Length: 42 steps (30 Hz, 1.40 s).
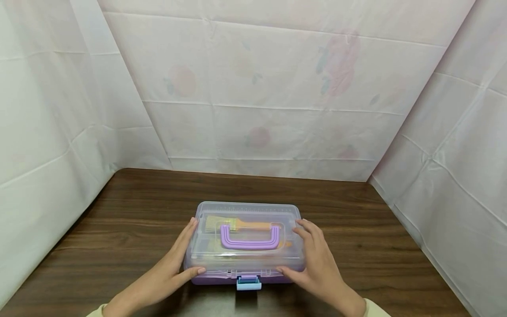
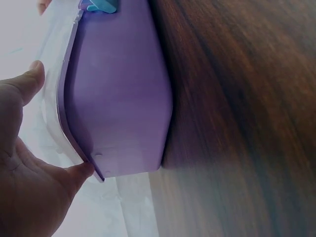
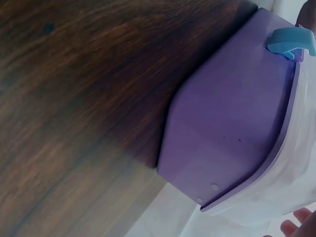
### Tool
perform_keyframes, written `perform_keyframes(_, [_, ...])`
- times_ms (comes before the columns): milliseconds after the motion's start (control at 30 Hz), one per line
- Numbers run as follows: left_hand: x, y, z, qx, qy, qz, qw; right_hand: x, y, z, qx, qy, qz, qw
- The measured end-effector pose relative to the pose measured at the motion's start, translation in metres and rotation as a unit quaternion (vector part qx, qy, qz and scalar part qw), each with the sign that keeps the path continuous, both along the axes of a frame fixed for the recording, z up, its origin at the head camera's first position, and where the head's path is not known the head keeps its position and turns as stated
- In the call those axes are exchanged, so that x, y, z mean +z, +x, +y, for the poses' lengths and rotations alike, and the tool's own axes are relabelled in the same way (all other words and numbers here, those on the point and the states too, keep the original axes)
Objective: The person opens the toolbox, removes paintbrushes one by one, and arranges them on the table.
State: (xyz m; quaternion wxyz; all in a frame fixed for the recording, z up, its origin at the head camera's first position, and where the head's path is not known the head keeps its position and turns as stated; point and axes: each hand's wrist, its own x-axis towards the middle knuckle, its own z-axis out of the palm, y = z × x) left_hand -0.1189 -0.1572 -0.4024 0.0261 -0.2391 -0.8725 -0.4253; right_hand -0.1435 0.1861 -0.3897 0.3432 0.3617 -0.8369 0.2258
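A plastic storage box with a clear lid [image 1: 245, 260] and a purple base [image 2: 118, 89] stands on the table. Its purple carry handle [image 1: 249, 245] lies flat on top. At the front, the light blue latch [image 1: 248, 285] sticks outward from the lid's edge. Through the lid shows a paintbrush [image 1: 222, 223] with pale bristles and an orange handle. My left hand [image 1: 168, 269] holds the lid's left front corner, fingers along the side and thumb at the front. On the other side my right hand [image 1: 320, 264] grips the right front corner the same way.
The dark wooden table [image 1: 130, 211] extends around the box. Pale fruit-print cloth [image 1: 257, 88] hangs along the back, with more white cloth [image 1: 455, 185] at the left and right sides.
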Motion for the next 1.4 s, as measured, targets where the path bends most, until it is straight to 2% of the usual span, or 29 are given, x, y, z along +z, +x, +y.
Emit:
perform_keyframes(367, [0.001,0.001,0.000,0.000,0.002,-0.002,1.0000,-0.008,0.000,0.006,-0.036,-0.026,-0.088,0.995])
perform_keyframes(600, [0.000,0.001,0.000,-0.002,0.009,0.000,1.0000,-0.011,0.004,0.007,-0.009,-0.058,-0.181,0.982])
perform_keyframes(700, [-0.001,0.000,0.000,-0.004,0.012,-0.002,0.9999,-0.012,0.005,0.007,0.006,-0.071,-0.207,0.976])
perform_keyframes(867, [-0.001,0.000,0.000,-0.003,0.014,-0.008,0.9999,-0.015,0.004,0.009,0.026,-0.090,-0.226,0.970])
perform_keyframes(967, [0.000,0.001,0.000,-0.001,0.011,-0.008,0.9999,-0.015,0.004,0.010,0.019,-0.082,-0.236,0.968])
perform_keyframes(1400, [0.001,0.001,0.000,0.001,0.008,-0.001,1.0000,-0.015,0.005,0.009,0.007,-0.085,-0.224,0.971])
